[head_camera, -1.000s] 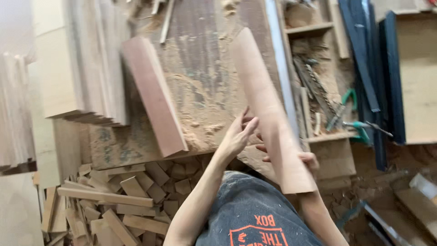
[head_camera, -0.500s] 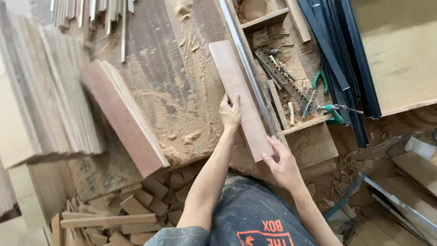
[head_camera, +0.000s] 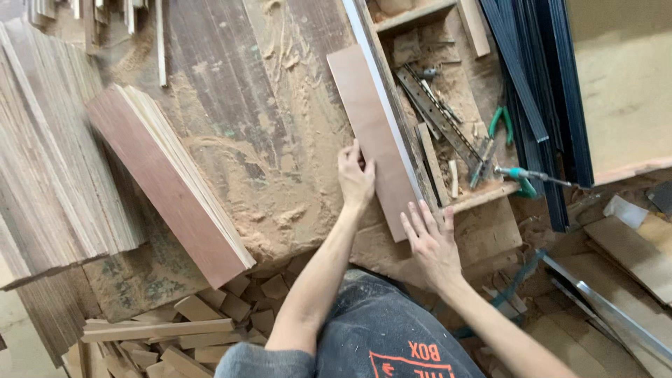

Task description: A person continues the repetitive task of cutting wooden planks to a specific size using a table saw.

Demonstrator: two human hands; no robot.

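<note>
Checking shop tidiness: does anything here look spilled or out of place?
Yes. Loose sawdust lies strewn across the worn wooden workbench, beside the flat brown board under both hands, and short wood offcuts are heaped below its edge.

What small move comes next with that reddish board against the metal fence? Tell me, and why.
Probably slide the reddish board forward along the metal fence: the left hand presses its free edge, the right hand sits at its near end, and it lies flat against the fence.
</note>
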